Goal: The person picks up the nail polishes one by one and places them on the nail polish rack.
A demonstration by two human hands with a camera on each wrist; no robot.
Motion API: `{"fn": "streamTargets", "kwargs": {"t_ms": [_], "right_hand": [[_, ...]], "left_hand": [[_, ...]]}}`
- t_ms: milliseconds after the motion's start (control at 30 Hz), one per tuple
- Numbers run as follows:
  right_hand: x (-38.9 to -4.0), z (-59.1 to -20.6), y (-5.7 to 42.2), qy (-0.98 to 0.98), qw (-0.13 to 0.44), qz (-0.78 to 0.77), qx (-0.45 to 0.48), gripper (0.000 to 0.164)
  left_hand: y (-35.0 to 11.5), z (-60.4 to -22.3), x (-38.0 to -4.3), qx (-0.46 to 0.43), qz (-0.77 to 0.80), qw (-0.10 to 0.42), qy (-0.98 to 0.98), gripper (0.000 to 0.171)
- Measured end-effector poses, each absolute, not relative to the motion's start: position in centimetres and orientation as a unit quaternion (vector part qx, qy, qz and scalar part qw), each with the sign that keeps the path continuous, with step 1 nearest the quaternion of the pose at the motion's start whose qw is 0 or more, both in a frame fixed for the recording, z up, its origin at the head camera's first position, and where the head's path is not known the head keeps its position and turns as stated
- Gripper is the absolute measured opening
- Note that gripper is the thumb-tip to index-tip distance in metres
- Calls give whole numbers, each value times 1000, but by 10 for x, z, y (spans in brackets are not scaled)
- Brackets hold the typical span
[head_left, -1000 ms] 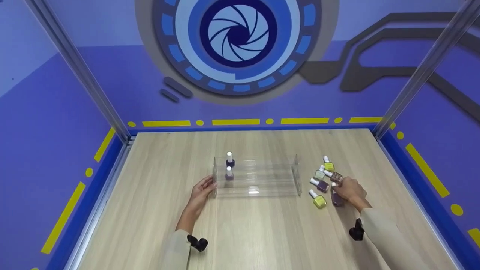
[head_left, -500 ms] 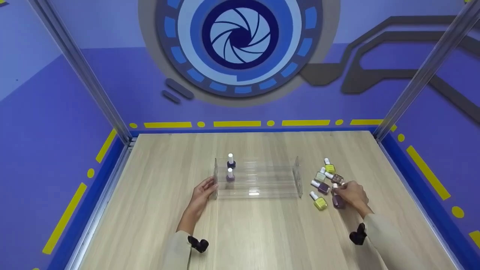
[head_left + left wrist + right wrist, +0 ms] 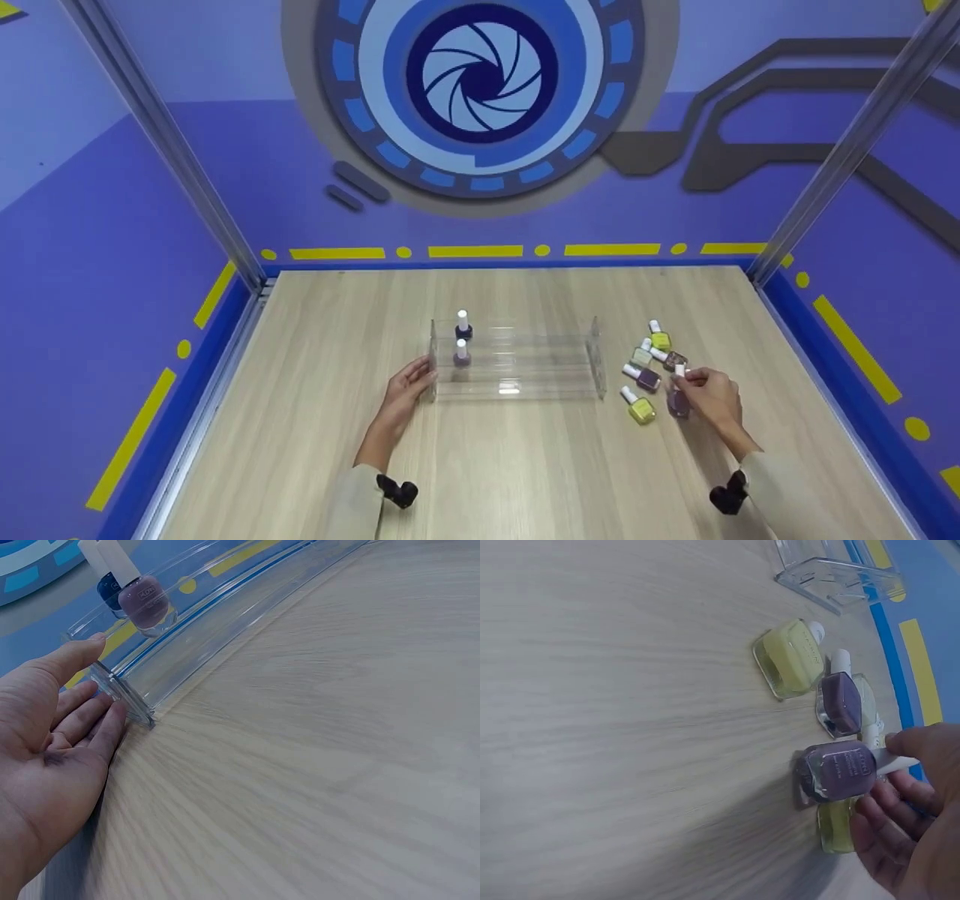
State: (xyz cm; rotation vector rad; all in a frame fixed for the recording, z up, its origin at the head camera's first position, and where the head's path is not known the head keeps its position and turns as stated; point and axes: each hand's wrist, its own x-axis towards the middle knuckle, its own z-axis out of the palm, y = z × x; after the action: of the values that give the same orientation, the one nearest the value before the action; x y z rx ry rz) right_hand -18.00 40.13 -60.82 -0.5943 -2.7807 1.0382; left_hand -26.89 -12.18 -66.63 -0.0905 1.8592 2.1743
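My right hand (image 3: 716, 401) pinches the white cap of a mauve nail polish bottle (image 3: 844, 771) between thumb and fingers, at the near right of a loose group of bottles. My left hand (image 3: 405, 390) rests against the left end of a clear stepped display rack (image 3: 517, 386). In the left wrist view its thumb and fingertips touch the end panel, fingers loosely extended. Two bottles stand at the rack's left end: a dark blue nail polish (image 3: 464, 330) on a rear step and a mauve nail polish (image 3: 144, 604) in front of it.
Beside the rack lie a yellow bottle (image 3: 642, 410), a dark purple bottle (image 3: 648, 379), a pale green bottle (image 3: 642, 356), a glittery brown bottle (image 3: 675, 361) and another yellow bottle (image 3: 660, 340). Printed panels enclose the wooden table (image 3: 510, 465) at the back and sides.
My right hand has shifted slightly right, its fingers now at the side of the mauve bottle's cap, and that bottle stands more upright. My left hand stays at the rack.
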Motion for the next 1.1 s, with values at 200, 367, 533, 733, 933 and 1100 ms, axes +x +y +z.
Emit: {"fn": "streamTargets", "kwargs": {"t_ms": [200,367,533,733,933,1100], "right_hand": [[-179,-613,402,-884,124,412,-181,28],[-178,-612,403,-870,145,443,-159,26],[-178,-608,402,-871,156,440,-149,23],[-179,-600,398,-877,169,423,-152,23],[-182,-592,391,-875,163,426,-160,21],[-186,-584,381,-872,165,437,-145,21]], "left_hand": [[-122,-668,-270,-28,755,136,641,57],[-121,-668,-270,-23,757,134,639,57],[-121,-668,-271,-19,754,134,642,57],[-121,-668,-270,-32,751,130,646,57],[-120,-669,-269,-30,754,123,645,58],[-120,-670,-270,-24,757,122,641,57]]}}
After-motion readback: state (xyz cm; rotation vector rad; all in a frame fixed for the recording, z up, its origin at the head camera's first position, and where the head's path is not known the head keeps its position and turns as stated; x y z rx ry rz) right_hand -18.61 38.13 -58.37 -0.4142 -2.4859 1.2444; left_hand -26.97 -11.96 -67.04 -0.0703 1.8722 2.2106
